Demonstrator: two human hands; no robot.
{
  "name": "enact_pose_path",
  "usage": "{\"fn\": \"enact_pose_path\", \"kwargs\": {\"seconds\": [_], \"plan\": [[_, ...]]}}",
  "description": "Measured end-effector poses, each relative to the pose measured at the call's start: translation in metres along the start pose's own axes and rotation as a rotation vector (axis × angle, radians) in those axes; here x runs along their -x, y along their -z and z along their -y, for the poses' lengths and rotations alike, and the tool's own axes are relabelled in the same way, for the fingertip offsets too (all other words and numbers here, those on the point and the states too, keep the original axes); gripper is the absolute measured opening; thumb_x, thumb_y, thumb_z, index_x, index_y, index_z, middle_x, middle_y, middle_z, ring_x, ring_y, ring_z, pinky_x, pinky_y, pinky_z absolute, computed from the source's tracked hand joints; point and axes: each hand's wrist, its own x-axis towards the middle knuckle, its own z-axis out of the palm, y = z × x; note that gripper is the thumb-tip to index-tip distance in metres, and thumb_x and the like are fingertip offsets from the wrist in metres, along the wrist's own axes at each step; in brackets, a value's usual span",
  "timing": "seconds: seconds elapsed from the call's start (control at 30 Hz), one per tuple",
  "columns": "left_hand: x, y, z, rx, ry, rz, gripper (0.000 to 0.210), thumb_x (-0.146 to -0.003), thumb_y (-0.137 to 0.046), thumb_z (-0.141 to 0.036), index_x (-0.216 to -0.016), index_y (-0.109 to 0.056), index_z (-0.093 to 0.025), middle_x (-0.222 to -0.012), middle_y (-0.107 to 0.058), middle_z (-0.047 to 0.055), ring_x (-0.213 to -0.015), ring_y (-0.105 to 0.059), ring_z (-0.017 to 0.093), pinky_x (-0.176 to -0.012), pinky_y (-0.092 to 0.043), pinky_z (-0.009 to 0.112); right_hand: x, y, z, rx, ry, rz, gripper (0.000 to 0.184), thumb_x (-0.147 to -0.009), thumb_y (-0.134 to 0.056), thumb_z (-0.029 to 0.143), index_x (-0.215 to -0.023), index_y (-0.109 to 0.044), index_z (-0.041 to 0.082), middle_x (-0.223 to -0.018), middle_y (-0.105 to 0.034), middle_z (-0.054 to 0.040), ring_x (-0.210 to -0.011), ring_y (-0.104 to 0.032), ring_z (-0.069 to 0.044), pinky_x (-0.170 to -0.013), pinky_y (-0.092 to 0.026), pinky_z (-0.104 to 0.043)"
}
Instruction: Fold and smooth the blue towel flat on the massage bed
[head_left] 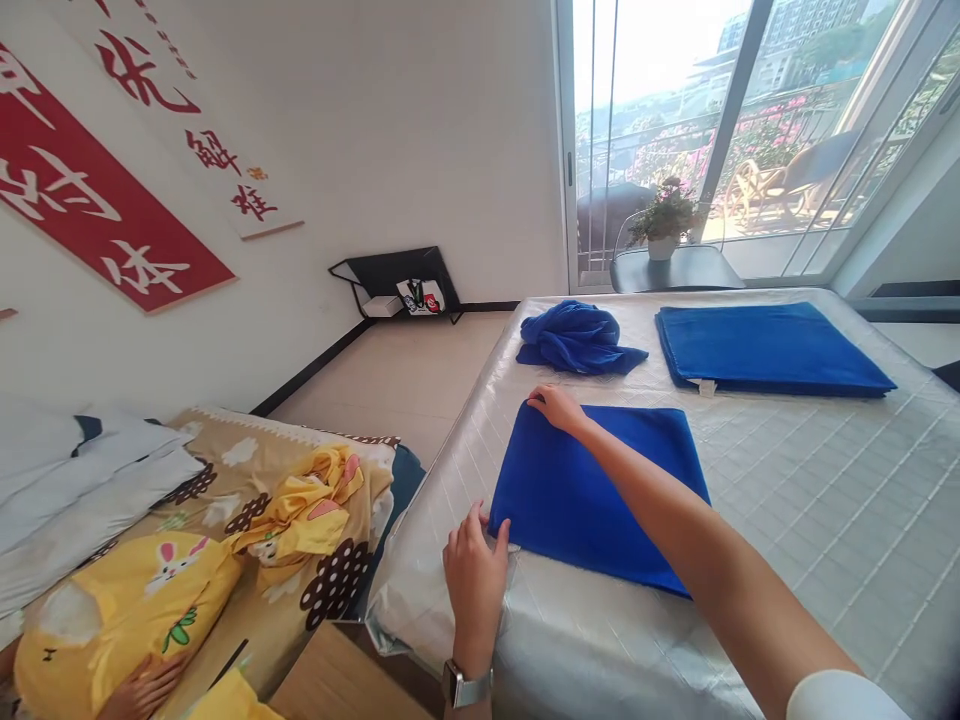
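A folded blue cloth (pixel 600 490) lies flat on the silvery, plastic-covered mattress (pixel 795 480) in front of me. With its fingers pinched, my right hand (pixel 559 408) holds the cloth's far left corner; the forearm crosses over the cloth. At the near left corner is my left hand (pixel 477 560), its thumb on the cloth and its fingers curled at the edge. A watch (pixel 466 686) is on the left wrist. Beyond the cloth sit a crumpled blue cloth (pixel 574 335) and, to its right, a flat stack of folded blue cloths (pixel 772 348) with a white tag.
On a lower bed (pixel 225 500) at left lie a yellow rabbit-print pillow (pixel 142 610), a bunched yellow cloth (pixel 315 510) and white pillows (pixel 82 490). Another person's hand (pixel 146 690) touches the yellow pillow. A potted plant (pixel 664 220) stands on a chair (pixel 679 270) by the window.
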Motion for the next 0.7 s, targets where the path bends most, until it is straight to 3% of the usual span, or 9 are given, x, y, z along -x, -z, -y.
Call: {"fn": "enact_pose_path", "kwargs": {"seconds": [0.2, 0.4, 0.5, 0.7], "plan": [[-0.002, -0.007, 0.008, 0.005, -0.038, 0.066, 0.036, -0.098, -0.045, -0.039, -0.113, -0.072, -0.020, -0.106, -0.075, 0.012, -0.098, -0.067, 0.030, -0.088, -0.051, 0.044, 0.061, 0.076, 0.008, -0.199, 0.148, -0.187, 0.022, -0.097, -0.057, 0.039, -0.101, -0.072, 0.022, -0.100, -0.072, -0.0063, -0.092, -0.065, -0.021, -0.086, -0.049, -0.033], [-0.004, 0.001, 0.005, 0.246, -0.125, 0.031, 0.047, -0.100, -0.039, -0.050, -0.106, -0.074, -0.018, -0.105, -0.074, 0.012, -0.100, -0.067, 0.030, -0.091, -0.052, 0.046, 0.147, 0.155, 0.026, -0.216, 0.175, -0.318, 0.028, -0.095, -0.058, 0.050, -0.095, -0.071, 0.025, -0.093, -0.072, -0.0036, -0.082, -0.065, -0.019, -0.077, -0.052, -0.033], [-0.006, 0.028, -0.015, 0.317, -0.181, -0.057, 0.051, -0.101, -0.038, -0.055, -0.108, -0.074, -0.019, -0.104, -0.073, 0.012, -0.099, -0.066, 0.028, -0.090, -0.054, 0.044, 0.184, 0.186, 0.034, -0.239, 0.171, -0.425, 0.030, -0.095, -0.058, 0.052, -0.092, -0.070, 0.025, -0.092, -0.072, -0.0033, -0.079, -0.064, -0.018, -0.073, -0.052, -0.032], [-0.010, 0.112, -0.086, 0.204, -0.440, -0.305, 0.039, -0.105, -0.041, -0.043, -0.121, -0.069, -0.022, -0.110, -0.068, 0.011, -0.103, -0.062, 0.025, -0.093, -0.051, 0.040, 0.239, 0.240, 0.042, -0.360, 0.022, -0.753, 0.032, -0.087, -0.066, 0.056, -0.088, -0.069, 0.024, -0.086, -0.071, -0.0011, -0.074, -0.062, -0.017, -0.069, -0.052, -0.031]]}}
